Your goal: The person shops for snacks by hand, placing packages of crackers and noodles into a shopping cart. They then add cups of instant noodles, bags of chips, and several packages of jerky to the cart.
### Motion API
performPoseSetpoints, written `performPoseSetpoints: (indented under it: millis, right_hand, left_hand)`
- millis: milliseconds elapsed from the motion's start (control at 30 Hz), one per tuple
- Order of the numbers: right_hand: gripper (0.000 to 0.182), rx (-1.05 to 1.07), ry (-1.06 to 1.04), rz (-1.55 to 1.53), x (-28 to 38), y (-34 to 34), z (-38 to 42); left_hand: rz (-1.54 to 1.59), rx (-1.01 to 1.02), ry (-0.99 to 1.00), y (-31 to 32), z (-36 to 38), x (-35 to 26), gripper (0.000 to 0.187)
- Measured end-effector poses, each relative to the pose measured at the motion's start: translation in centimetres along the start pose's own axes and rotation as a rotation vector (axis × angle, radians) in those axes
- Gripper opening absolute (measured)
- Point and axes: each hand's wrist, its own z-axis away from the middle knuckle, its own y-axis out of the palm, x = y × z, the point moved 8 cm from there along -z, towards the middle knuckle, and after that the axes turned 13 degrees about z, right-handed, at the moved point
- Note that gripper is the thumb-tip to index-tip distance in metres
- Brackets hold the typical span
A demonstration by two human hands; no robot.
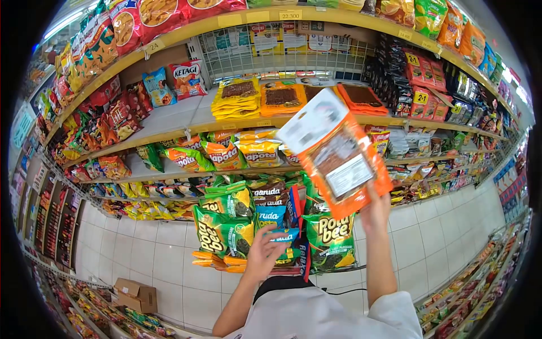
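My right hand (375,214) grips the lower edge of an orange and white packet (339,164) with a white label and a clear window showing brown contents. The packet is tilted and held up before the shelf. My left hand (265,251) is empty, its fingers apart, over a group of snack bags near my waist. Green Pota Bee bags (330,240) and a blue Garuda bag (271,216) are in that group. On the shelf behind lie a stack of yellow packets (236,99) and a stack of orange packets (282,97).
Curved shelves with yellow edges (186,134) run across the front, filled with snack bags. A Ketagi bag (188,79) stands on the upper left. A cardboard box (135,295) sits on the tiled floor, lower left. More racks flank both sides.
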Motion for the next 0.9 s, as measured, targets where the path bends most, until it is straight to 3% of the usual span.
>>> performPoseSetpoints:
  millis: [133, 200, 333, 400, 467, 567, 633, 800, 900]
  right_hand:
    - [0.036, 0.152, 0.186, -0.158, -4.3, 3.7, 6.5]
    - [0.037, 0.175, 0.238, -0.186, -6.3, 4.1, 8.4]
    - [0.035, 0.258, 0.436, -0.271, -9.2, 5.1, 11.0]
    - [0.034, 0.307, 0.400, 0.020, -9.2, 4.2, 10.8]
    - [0.031, 0.413, 0.185, 0.348, -8.4, 3.5, 9.4]
    - [0.031, 0.470, 0.186, 0.362, -7.1, 4.8, 9.4]
    - [0.028, 0.571, -0.032, 0.517, -5.8, 6.6, 9.9]
    - [0.024, 0.580, 0.023, 0.577, -6.2, 7.8, 10.6]
    - [0.017, 0.597, 0.023, 0.772, -7.8, 6.5, 11.3]
  left_hand:
    - [0.198, -0.051, -0.070, -0.4, -2.7, 1.1, 0.064]
    - [0.322, -0.106, -0.039, -2.0, -3.4, 1.7, 0.059]
    - [0.146, -0.164, -0.008, -4.6, -3.4, 0.6, 0.031]
    - [0.045, -0.156, 0.100, -5.3, -3.3, -1.6, 0.026]
    - [-0.006, -0.144, 0.108, -6.8, -3.3, -2.3, 0.022]
    - [-0.060, -0.090, 0.140, -7.2, -3.4, -4.1, 0.022]
    - [-0.163, -0.017, 0.099, -7.3, -3.3, -3.8, 0.023]
    - [-0.294, 0.045, 0.008, -7.2, -2.8, -3.4, 0.023]
    - [-0.375, 0.116, -0.107, -7.1, -2.0, -2.3, 0.022]
